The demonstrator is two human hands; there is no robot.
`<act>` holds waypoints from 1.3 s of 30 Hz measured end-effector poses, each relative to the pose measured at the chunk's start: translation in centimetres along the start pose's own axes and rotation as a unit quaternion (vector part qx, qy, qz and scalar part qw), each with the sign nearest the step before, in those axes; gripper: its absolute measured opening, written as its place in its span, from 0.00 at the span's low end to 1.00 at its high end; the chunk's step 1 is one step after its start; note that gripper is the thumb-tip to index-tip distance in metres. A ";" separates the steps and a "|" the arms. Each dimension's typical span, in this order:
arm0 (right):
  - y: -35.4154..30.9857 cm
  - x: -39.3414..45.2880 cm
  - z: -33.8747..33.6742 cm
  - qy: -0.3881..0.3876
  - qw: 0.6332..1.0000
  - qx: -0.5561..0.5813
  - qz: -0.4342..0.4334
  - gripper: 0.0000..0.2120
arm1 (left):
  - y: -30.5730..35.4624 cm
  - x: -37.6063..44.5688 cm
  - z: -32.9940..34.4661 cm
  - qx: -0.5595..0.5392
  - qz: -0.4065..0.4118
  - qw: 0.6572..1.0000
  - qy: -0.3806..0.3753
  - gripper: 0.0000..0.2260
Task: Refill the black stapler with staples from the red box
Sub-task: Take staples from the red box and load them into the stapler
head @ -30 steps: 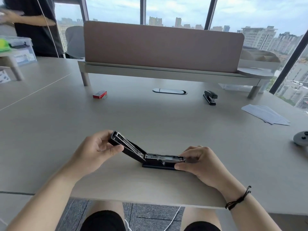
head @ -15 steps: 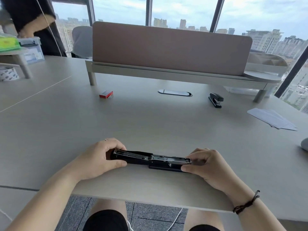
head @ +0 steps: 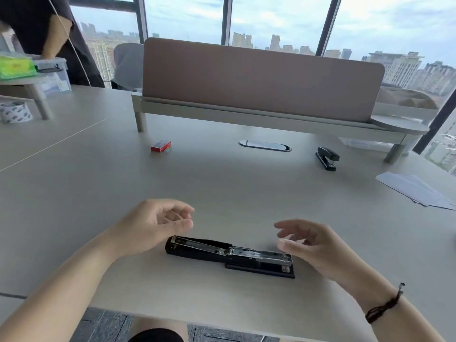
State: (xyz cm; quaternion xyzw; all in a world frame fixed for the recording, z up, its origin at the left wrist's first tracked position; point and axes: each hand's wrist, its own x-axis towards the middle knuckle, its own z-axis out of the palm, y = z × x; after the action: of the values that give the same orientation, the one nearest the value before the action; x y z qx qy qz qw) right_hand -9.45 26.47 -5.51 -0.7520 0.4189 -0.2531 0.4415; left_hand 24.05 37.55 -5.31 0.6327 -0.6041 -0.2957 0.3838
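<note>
A black stapler (head: pixel 229 255) lies folded out flat near the table's front edge, its metal staple channel facing up. My left hand (head: pixel 153 225) hovers just above and left of its lid end, fingers loosely curled and empty. My right hand (head: pixel 311 245) hovers beside its base end, fingers spread, touching nothing. The small red box (head: pixel 161 146) of staples sits farther back on the table, left of centre, well out of both hands.
A second black stapler (head: pixel 327 157) stands at the back right. White paper sheets (head: pixel 417 191) lie at the right edge. A desk divider (head: pixel 259 77) on a raised shelf runs across the back. A tape roll (head: pixel 15 112) and a person stand at far left.
The stapler lid was swung down from tilted to fully flat on the table. Both hands then let go of it and lifted away.
</note>
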 end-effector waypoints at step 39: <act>-8.4 39.2 21.7 0.022 0.958 -0.276 -0.080 0.24 | -10.5 20.5 -6.8 0.052 -0.146 0.910 0.386 0.11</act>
State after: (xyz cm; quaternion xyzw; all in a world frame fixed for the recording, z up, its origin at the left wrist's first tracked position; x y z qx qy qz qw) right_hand 30.66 4.96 -8.14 -0.8700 0.4205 -0.1784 0.1858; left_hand 37.35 17.87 -8.70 0.7974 -0.3246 -0.0494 0.5064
